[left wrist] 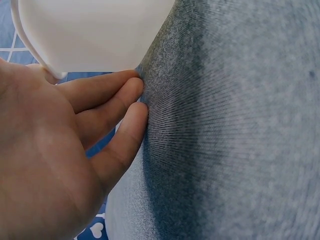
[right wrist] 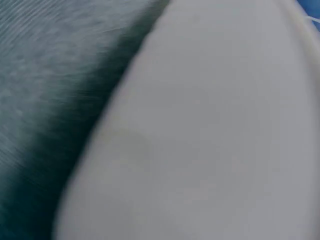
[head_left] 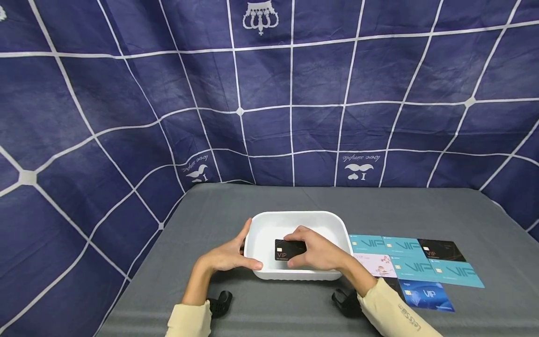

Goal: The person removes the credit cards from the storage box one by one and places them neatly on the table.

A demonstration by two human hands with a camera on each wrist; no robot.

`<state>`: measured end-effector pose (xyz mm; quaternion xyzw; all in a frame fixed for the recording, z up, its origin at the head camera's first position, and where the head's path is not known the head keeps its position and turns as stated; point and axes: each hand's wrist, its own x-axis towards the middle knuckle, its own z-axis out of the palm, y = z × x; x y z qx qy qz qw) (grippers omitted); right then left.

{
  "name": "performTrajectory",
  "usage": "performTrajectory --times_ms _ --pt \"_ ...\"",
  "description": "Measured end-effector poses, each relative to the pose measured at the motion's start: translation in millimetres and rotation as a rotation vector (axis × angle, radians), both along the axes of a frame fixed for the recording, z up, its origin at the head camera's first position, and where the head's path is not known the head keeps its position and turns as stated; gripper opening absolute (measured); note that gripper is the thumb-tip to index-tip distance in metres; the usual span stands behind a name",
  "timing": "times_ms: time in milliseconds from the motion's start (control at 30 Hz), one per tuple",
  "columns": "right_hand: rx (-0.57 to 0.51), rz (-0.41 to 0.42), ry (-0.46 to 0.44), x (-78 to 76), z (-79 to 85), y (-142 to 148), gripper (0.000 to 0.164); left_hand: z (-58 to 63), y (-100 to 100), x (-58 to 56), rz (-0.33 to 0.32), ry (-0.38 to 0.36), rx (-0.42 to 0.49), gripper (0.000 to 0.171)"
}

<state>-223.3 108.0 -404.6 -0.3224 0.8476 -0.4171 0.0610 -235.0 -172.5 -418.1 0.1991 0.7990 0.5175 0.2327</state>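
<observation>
A white plastic tub stands on the grey cloth. At its left side is my left hand, thumb over the near-left rim, other fingers against the outside. From the left wrist view, the fingertips of my left hand bend in at the base of the tub. Inside the tub, my right hand pinches a black VIP card between thumb and fingers. The right wrist view holds only the blurred outer wall of the tub; the hand itself is hidden there.
Right of the tub, several VIP cards lie close together: teal cards, a pink floral card, a black card and a blue card. My right forearm partly covers another dark card. A blue checked curtain hangs behind.
</observation>
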Motion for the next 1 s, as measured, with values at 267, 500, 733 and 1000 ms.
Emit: performTrajectory --times_ms 267,500,733,1000 --pt "0.052 0.049 0.088 17.8 35.7 20 0.051 0.2 3 -1.0 0.001 0.01 -0.001 0.132" --pt "0.101 0.008 0.087 52.4 42.6 54 0.052 0.8 3 -0.9 -0.026 0.006 0.015 0.13" --pt "0.088 -0.022 0.06 80.1 38.0 93 0.051 3.2 -6 1.0 -0.019 0.003 0.02 0.13" --pt "0.133 -0.026 0.185 100.6 14.0 168 0.058 2.5 -2 1.7 -0.033 0.015 0.018 0.13"
